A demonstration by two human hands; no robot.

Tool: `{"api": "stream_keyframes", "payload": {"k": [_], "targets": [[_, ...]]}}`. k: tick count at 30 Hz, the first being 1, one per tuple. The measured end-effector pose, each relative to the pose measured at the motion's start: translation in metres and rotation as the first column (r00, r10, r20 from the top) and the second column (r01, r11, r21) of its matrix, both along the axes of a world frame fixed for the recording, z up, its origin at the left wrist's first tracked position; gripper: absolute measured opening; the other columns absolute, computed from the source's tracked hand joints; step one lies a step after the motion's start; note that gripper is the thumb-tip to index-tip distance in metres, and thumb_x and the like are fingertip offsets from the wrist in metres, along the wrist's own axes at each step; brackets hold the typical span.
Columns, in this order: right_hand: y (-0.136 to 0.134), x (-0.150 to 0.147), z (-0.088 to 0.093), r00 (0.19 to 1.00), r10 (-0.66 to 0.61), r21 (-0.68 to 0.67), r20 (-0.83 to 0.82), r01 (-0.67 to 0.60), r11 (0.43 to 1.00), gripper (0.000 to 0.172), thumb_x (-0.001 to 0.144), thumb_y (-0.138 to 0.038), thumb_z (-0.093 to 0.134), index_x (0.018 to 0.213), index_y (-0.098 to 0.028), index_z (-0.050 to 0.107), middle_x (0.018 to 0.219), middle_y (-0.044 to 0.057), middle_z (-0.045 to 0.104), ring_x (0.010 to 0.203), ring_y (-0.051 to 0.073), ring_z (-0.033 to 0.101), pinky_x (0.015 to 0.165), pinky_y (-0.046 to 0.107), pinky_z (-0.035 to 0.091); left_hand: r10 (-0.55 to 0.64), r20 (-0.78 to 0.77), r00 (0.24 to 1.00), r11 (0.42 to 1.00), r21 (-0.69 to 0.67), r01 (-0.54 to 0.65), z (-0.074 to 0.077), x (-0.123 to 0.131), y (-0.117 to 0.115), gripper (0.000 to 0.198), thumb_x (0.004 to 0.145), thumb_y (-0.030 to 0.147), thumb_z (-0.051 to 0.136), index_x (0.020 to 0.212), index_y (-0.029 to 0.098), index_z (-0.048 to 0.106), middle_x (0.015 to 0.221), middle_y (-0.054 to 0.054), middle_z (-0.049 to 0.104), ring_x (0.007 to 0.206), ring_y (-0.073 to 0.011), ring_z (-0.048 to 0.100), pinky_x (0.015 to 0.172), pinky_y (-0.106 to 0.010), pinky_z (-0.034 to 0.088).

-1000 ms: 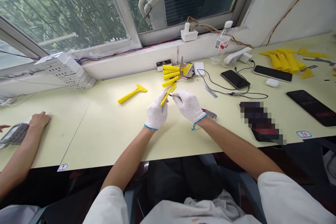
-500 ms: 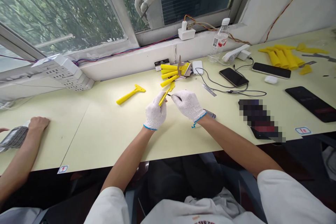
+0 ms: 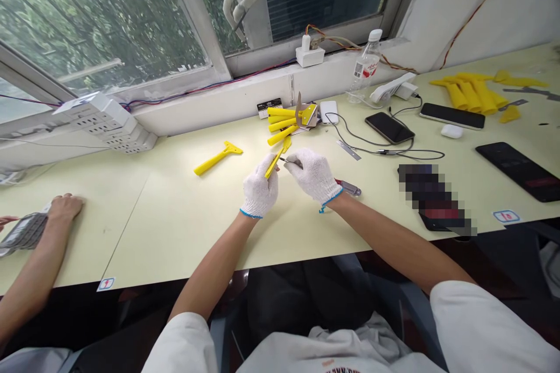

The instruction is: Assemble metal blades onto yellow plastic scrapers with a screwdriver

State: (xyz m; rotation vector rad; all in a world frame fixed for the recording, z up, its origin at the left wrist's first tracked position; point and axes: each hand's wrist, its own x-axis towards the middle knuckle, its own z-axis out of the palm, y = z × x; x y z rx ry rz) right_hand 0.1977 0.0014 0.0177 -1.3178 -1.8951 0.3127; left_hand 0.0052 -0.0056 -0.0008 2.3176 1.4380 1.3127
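My left hand (image 3: 260, 186), in a white knit glove with a blue cuff, grips a yellow plastic scraper (image 3: 273, 164) that slants up and to the right. My right hand (image 3: 312, 175), gloved the same way, pinches a thin metal tool (image 3: 284, 159), probably a small screwdriver. Its tip points left, at or very near the scraper's upper part, and the glove hides most of the tool. The hands are close together above the pale yellow table (image 3: 153, 233). A pile of yellow scrapers (image 3: 282, 120) lies just beyond them.
A loose yellow scraper (image 3: 217, 158) lies to the left. A pen-like tool (image 3: 349, 188) sits beside my right hand. Phones, cables and yellow parts (image 3: 470, 93) cover the right side. A co-worker's hand (image 3: 65, 207) rests on a grey keypad (image 3: 24, 231) at left.
My hands keep the same hold on the scraper and tool. The whole scene sits slightly higher and further left in the view.
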Motion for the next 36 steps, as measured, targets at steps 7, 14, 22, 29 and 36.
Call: {"api": "stream_keyframes", "payload": {"k": [7,14,22,29,36], "targets": [[-0.0003,-0.0001,0.0005,1.000,0.018,-0.007,0.010,-0.018,1.000,0.033,0.109,-0.042,0.063,0.110,-0.010,0.070,0.107,0.009,0.069,0.103,0.014,0.066,0.101,0.033,0.058,-0.001,0.003,1.000,1.000,-0.001,0.001,-0.0012,-0.0007,0.0003,0.045,0.109,0.022,0.046,0.150,0.024,0.064,0.113,-0.007,0.080,0.102,-0.0190,0.078,0.096,-0.035,0.061],[0.0004,0.0021,0.0030,1.000,-0.002,0.003,0.007,0.002,1.000,0.031,0.107,-0.042,0.065,0.108,-0.011,0.069,0.108,0.008,0.068,0.104,0.014,0.064,0.104,0.034,0.056,-0.006,0.025,1.000,1.000,0.008,0.006,0.0002,-0.0012,0.0012,0.047,0.108,0.021,0.046,0.152,0.024,0.064,0.114,-0.007,0.080,0.105,-0.0208,0.078,0.097,-0.037,0.062],[-0.0001,0.0020,0.0013,1.000,0.015,0.026,-0.025,-0.015,1.000,0.018,0.106,-0.026,0.063,0.098,-0.012,0.070,0.103,0.012,0.070,0.099,0.017,0.061,0.098,0.032,0.050,0.005,0.026,1.000,1.000,-0.010,-0.005,-0.0017,-0.0011,0.0011,0.047,0.108,0.022,0.047,0.152,0.023,0.064,0.115,-0.007,0.080,0.105,-0.0204,0.078,0.097,-0.036,0.062],[0.0035,0.0029,0.0033,0.997,0.079,0.040,-0.007,-0.079,0.996,0.026,0.111,-0.026,0.053,0.097,-0.015,0.072,0.096,0.010,0.072,0.090,0.015,0.059,0.087,0.029,0.044,-0.001,0.014,1.000,1.000,0.002,0.001,-0.0010,-0.0010,0.0016,0.046,0.109,0.022,0.045,0.151,0.024,0.063,0.114,-0.007,0.080,0.104,-0.0198,0.078,0.097,-0.036,0.062],[0.0046,0.0054,0.0042,0.996,0.089,0.035,-0.002,-0.089,0.995,0.021,0.107,-0.023,0.060,0.095,-0.015,0.075,0.099,0.010,0.074,0.090,0.016,0.059,0.085,0.030,0.042,-0.035,-0.010,0.999,0.999,0.022,0.035,-0.0018,-0.0001,-0.0012,0.041,0.111,0.025,0.045,0.148,0.024,0.064,0.112,-0.007,0.080,0.105,-0.0197,0.078,0.098,-0.035,0.062]]}}
